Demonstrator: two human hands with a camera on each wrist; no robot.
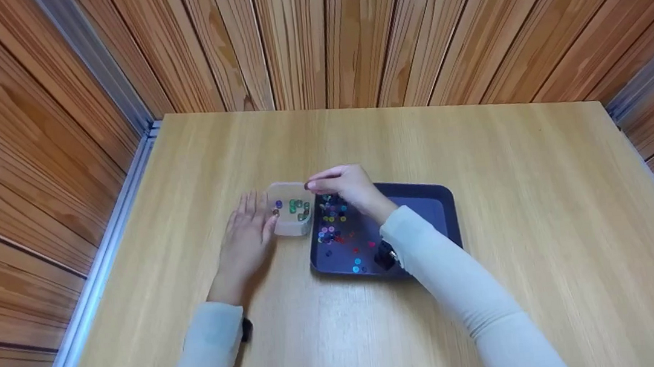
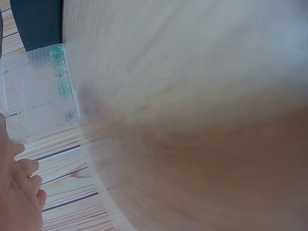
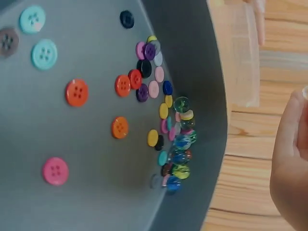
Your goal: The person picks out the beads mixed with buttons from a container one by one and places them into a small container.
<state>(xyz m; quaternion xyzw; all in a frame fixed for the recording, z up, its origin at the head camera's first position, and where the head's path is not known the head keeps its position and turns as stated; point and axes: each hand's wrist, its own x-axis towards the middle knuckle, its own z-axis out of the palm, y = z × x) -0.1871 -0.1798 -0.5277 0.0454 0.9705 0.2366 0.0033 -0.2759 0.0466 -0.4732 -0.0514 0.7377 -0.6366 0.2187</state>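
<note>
My right hand (image 1: pixel 346 184) pinches a small, dark round piece (image 1: pixel 306 185) above the right rim of a clear plastic container (image 1: pixel 292 229). In the right wrist view only a glassy edge of that piece shows at the fingertips, so it looks like a marble. My left hand (image 1: pixel 245 234) lies with its fingers extended along the container's left side, its thumb near the rim. Inside the container are several glass marbles (image 1: pixel 293 204), mostly green, with a purple one. A dark tray (image 3: pixel 29 130) on the right holds colourful buttons (image 3: pixel 77 93) and glass marbles (image 3: pixel 181 156).
The container and tray stand side by side on a wooden table (image 1: pixel 523 199). Most buttons and the marbles gather along the tray's side nearest the container. Wood-panelled walls (image 1: pixel 293 35) and metal frame rails (image 1: pixel 97 250) bound the table.
</note>
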